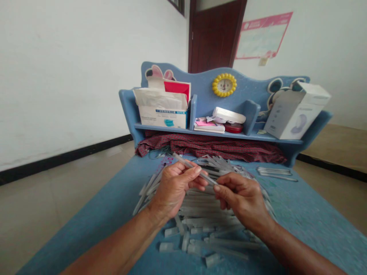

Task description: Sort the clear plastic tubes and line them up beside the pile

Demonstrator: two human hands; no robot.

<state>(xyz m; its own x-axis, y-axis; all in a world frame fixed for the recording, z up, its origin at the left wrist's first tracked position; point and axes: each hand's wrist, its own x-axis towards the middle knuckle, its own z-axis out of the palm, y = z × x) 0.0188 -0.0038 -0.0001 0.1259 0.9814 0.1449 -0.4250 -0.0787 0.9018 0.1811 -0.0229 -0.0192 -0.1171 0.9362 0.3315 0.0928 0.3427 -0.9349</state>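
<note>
A slim translucent pen (207, 178) slants between my two hands above the blue desk (312, 214). My left hand (179, 183) is closed around its middle, thumb on top, and its far end sticks out past the fingers. At the near end, the fingertips of my right hand (239, 194) pinch it; they hide the tip. Below my hands lies a heap of similar pale pen parts (209, 208). Several short frosted pen caps (213, 259) are scattered along the heap's near side. Whether the held pen has a refill inside, I cannot tell.
Thin pen refills (276, 173) lie at the right. Behind the heap a red checked cloth (212, 148) is bunched under a blue shelf (249, 134). The shelf carries a mask box (163, 114), a paper stack (209, 127) and a leaning white box (298, 110).
</note>
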